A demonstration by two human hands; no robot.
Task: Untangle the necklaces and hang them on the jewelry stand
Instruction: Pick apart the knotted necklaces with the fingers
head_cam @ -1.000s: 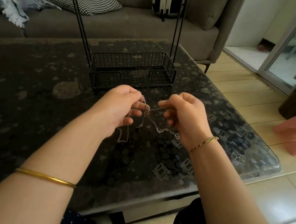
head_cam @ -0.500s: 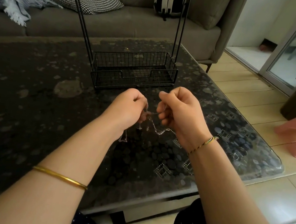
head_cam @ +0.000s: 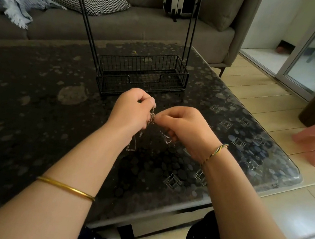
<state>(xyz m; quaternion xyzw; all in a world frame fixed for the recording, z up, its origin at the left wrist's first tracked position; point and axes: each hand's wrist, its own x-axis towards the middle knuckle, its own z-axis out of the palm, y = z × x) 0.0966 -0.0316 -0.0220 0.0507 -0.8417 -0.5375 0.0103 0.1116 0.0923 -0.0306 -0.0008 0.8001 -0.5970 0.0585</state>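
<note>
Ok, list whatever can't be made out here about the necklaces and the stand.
- Head view, jewelry stand: uprights run off the top edge, so whatever tops them is cut off.
- Head view, necklaces: too thin to count; curled fingers of the left hand and right hand hide the knot.
- Head view, their hanging ends: too fine to trace against the dark table.

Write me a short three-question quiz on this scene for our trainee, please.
1. True or false: the jewelry stand stands on the table.
2. What holds the tangled necklaces? A) left hand only B) right hand only C) both hands
3. Which arm wears the gold bangle?
Key: 1 true; 2 C; 3 left.
</note>
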